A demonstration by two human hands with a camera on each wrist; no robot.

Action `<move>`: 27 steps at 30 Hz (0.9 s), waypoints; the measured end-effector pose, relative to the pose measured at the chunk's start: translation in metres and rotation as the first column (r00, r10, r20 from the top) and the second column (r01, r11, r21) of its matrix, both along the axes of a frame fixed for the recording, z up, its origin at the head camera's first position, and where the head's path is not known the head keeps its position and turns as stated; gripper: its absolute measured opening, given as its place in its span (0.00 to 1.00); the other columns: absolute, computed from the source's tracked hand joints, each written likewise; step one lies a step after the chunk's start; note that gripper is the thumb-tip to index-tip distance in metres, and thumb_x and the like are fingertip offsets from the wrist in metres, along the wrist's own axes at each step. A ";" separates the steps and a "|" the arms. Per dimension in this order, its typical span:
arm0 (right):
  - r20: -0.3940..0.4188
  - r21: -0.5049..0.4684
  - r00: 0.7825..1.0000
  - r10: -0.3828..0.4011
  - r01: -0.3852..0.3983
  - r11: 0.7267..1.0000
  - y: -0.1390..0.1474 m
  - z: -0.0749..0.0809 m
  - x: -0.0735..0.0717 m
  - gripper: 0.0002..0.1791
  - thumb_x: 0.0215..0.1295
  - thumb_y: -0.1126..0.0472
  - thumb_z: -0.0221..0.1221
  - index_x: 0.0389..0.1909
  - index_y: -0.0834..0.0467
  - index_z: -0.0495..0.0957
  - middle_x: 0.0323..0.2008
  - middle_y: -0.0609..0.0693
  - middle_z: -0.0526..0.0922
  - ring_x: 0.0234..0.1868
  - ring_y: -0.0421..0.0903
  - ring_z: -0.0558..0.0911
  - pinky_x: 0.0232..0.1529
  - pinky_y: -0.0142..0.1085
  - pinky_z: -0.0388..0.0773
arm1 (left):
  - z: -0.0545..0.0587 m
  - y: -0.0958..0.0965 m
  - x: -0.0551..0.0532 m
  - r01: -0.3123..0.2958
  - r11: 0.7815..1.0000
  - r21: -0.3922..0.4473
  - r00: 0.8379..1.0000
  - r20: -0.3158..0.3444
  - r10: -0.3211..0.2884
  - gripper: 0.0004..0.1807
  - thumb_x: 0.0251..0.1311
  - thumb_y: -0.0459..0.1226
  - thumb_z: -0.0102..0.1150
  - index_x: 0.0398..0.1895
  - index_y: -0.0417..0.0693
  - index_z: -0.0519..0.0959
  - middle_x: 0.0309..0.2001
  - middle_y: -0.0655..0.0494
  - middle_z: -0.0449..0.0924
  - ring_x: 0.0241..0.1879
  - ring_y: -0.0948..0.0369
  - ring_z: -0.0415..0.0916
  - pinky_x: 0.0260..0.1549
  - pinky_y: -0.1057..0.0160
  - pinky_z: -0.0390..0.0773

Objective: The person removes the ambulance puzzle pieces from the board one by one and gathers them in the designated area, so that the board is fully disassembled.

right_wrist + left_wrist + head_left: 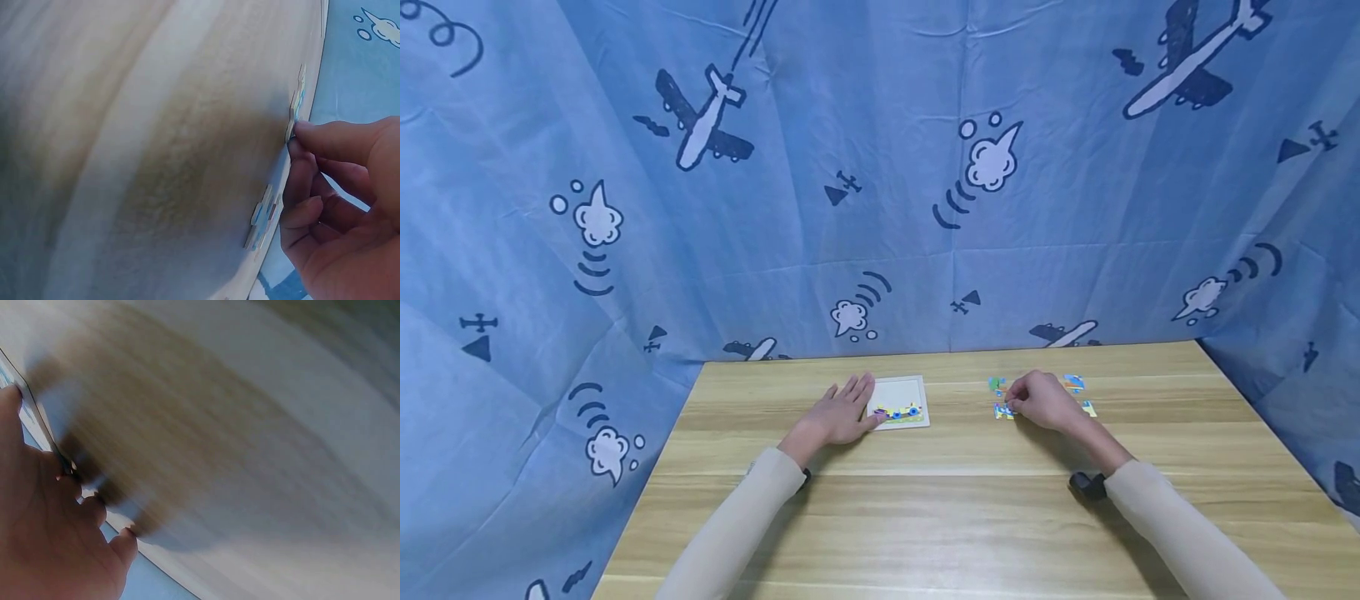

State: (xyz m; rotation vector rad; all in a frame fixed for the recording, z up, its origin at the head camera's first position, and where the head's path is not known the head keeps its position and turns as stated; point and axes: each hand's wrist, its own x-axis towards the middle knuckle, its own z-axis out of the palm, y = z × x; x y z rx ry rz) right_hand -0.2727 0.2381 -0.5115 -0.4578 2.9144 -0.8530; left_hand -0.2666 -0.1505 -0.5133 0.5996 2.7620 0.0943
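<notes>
My left hand (842, 412) lies with fairly straight fingers on the left side of a white puzzle tray (901, 389). Colourful joined puzzle pieces (910, 413) line the tray's lower part. The left wrist view shows the left hand (59, 525) at the tray's edge. My right hand (1047, 402) is over loose pieces on the table, its thumb and forefinger pinching the edge of a blue and yellowish jigsaw puzzle piece (299, 103). Beneath the right hand (344, 206) in the right wrist view lies another jigsaw piece (262, 215). Part of the loose group is hidden by the right hand.
A green piece (997, 384) lies left of the right hand; a blue and orange piece (1074, 382) and a yellowish piece (1089, 408) lie to its right. The wooden table (925, 517) ends at a blue curtain (880, 208) printed with planes.
</notes>
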 end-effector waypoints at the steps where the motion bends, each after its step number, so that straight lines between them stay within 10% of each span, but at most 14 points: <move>1: -0.006 0.005 1.000 0.004 -0.004 1.000 0.000 0.000 -0.001 0.05 0.63 0.68 0.66 0.30 0.60 0.89 0.30 0.49 0.89 0.31 0.40 0.79 0.33 0.32 0.74 | 0.000 0.000 0.000 0.000 1.000 0.002 1.000 0.001 0.000 0.47 0.79 0.67 0.30 0.87 0.49 0.42 0.88 0.54 0.37 0.88 0.52 0.38 0.85 0.44 0.47; 27: -0.004 -0.104 0.996 0.088 -0.088 0.991 -0.040 0.027 -0.006 0.05 0.67 0.67 0.65 0.37 0.61 0.89 0.32 0.49 0.90 0.32 0.38 0.82 0.36 0.32 0.79 | 0.004 0.005 0.001 -0.023 0.998 0.060 1.000 0.018 0.022 0.47 0.79 0.65 0.35 0.87 0.46 0.43 0.88 0.51 0.38 0.88 0.52 0.37 0.85 0.43 0.46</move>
